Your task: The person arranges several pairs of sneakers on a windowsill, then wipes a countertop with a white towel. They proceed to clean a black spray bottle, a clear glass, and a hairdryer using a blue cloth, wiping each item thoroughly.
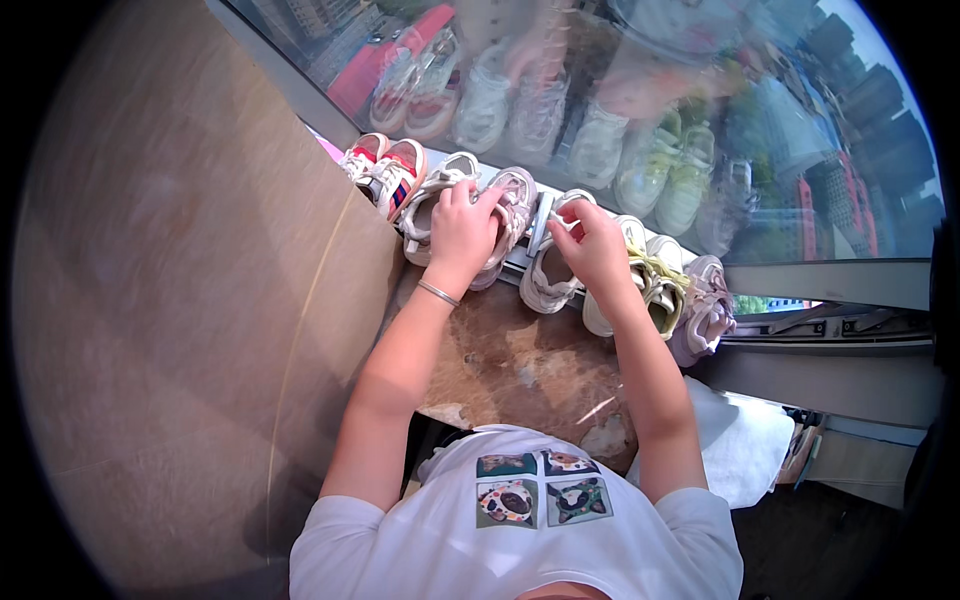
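Several shoes stand in a row on the window sill. My left hand (463, 229) is over the white shoe (421, 214) and the pinkish-grey sneaker (517, 196), fingers bent and spread at the sneaker's laces; whether it grips them is not clear. My right hand (596, 244) is above a white shoe (547, 279), thumb and forefinger close together near its upper; the fingertips partly hide what they touch. Right of that hand are white shoes with yellow-green laces (660, 266) and a pale purple sneaker (705, 307). Red and white sneakers (397, 176) stand at the row's left end.
A window pane (675, 112) behind the row reflects shoes and hands. A metal window handle (541, 225) rises between the shoes. A tiled wall (187, 262) bounds the left. Below the sill lies a worn brown surface (517, 360); a white cloth (739, 442) hangs at the right.
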The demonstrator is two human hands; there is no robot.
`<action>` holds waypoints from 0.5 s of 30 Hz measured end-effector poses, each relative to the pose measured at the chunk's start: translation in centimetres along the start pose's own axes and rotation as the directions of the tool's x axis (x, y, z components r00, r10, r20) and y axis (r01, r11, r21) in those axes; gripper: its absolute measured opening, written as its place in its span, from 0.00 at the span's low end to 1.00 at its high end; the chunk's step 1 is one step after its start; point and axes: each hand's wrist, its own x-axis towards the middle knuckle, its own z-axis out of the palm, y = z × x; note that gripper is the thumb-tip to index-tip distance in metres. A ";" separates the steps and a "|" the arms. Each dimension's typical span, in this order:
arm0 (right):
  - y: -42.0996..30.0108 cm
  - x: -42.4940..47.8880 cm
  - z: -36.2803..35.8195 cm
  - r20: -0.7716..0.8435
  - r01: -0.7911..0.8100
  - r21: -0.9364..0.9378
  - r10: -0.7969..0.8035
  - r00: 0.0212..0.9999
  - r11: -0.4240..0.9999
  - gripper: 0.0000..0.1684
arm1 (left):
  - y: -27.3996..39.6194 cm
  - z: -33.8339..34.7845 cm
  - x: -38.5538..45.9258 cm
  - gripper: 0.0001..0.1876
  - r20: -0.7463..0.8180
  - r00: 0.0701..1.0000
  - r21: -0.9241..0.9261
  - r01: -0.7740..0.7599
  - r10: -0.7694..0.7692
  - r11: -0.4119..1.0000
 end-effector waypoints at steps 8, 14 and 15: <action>1.4 -2.9 0.1 -0.060 0.065 0.067 -0.061 0.996 0.996 0.13 | -0.4 1.6 0.3 0.07 -0.011 0.997 -0.171 0.077 -0.080 0.982; 1.6 -3.2 -0.7 -0.270 0.168 0.010 -0.160 0.950 0.986 0.11 | -0.9 2.7 -0.3 0.09 -0.086 0.985 -0.298 0.120 -0.152 0.947; 1.9 -3.2 -1.1 -0.319 0.186 -0.006 -0.178 0.931 0.983 0.11 | -0.8 3.0 -0.1 0.09 -0.098 0.981 -0.296 0.129 -0.165 0.946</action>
